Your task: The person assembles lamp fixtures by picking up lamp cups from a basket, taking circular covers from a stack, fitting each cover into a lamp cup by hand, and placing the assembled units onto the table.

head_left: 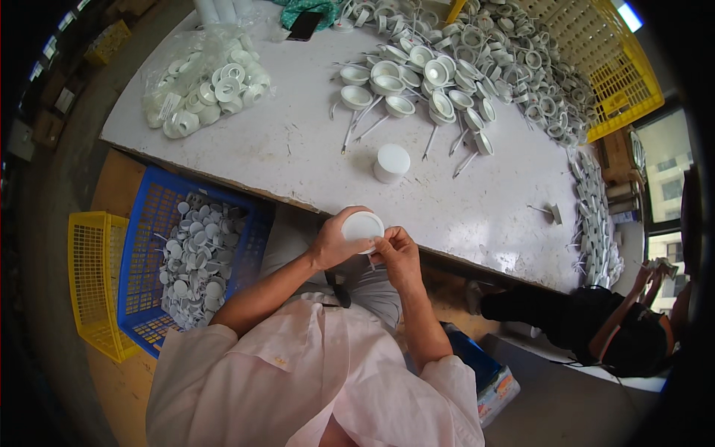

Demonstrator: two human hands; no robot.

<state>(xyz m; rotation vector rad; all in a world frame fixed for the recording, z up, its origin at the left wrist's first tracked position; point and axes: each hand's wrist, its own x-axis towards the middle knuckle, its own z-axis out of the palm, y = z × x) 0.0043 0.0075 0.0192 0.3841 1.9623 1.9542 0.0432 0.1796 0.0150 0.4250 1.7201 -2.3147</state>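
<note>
A round white downlight with a flat pale face is held just off the table's near edge. My left hand wraps around its left side, thumb across the lower rim. At its lower right rim, my right hand is closed with fingertips pinched; a bit of white lead seems to show below them. On the table beyond my hands stands a short white cylinder. Farther back lie several white cup-shaped light housings with wire leads.
A clear bag of white rings lies at the back left, near a dark phone. Grey-white rings are heaped at the back right beside a yellow crate. A blue basket of finished-looking round lights stands left. Another person sits right.
</note>
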